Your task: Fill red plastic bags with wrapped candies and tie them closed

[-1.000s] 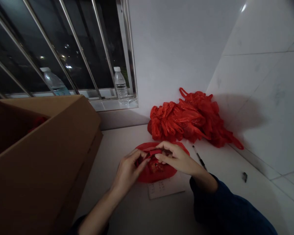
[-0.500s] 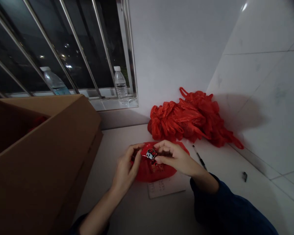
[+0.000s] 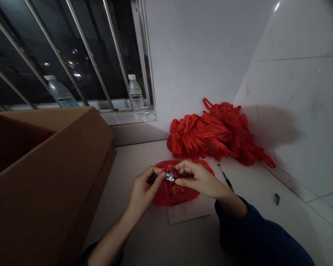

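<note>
A small round piece [image 3: 171, 175] with a black, white and red face and a shiny rim is between my hands, above a flat red bag [image 3: 166, 197]. My left hand [image 3: 144, 186] pinches its left side with thumb and forefinger. On its right side, the thumb and curled fingers of my right hand [image 3: 198, 179] close on it. A bit of red material shows just above the piece; whether it is joined on, I cannot tell. Small reddish items lie on or in the bag below, too blurred to name. The bag partly covers a paper pad with writing [image 3: 188, 214].
A large open cardboard box [image 3: 50, 177] stands at left. Crumpled red plastic bags [image 3: 211, 129] lie against the back wall. A black pen [image 3: 226, 178] and a small dark object [image 3: 276, 199] are on the white table at right. A water bottle [image 3: 137, 98] stands on the windowsill.
My left thumb and fingers have moved right, up to the edge of the round piece. The piece has tilted, and its face now catches more light. My right hand has barely moved.
</note>
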`<action>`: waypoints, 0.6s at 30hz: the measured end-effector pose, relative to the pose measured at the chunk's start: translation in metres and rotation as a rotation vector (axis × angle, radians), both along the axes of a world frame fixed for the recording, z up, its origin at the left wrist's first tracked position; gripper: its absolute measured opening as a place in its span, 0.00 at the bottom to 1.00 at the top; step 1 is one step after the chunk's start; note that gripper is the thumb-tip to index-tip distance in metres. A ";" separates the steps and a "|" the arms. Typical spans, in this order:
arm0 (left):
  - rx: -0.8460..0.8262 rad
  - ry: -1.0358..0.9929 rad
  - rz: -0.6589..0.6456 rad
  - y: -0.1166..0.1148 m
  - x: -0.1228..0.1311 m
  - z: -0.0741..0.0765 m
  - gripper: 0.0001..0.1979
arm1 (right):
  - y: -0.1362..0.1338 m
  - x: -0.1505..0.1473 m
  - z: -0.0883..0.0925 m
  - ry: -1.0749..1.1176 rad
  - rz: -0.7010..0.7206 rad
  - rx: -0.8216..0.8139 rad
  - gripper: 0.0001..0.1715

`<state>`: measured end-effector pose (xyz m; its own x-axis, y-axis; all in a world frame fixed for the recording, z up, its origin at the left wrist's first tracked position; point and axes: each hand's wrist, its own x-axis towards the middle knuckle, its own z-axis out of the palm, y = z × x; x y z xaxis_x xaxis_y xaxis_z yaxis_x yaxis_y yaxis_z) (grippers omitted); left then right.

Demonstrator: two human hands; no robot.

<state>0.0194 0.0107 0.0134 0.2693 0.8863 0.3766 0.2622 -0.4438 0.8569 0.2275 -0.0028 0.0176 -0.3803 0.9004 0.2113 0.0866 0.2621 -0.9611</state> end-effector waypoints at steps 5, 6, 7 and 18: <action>0.062 0.196 -0.007 0.001 -0.003 -0.001 0.11 | 0.000 0.001 -0.003 -0.378 0.003 0.125 0.09; 0.071 0.258 -0.015 0.002 -0.004 -0.003 0.12 | 0.001 0.001 -0.005 -0.522 -0.033 0.168 0.07; 0.077 0.325 -0.019 0.004 -0.005 -0.005 0.13 | 0.001 0.000 -0.007 -0.671 -0.068 0.205 0.06; 0.026 0.979 -0.129 0.010 -0.003 -0.037 0.11 | 0.012 -0.010 -0.018 -1.180 -0.322 0.089 0.13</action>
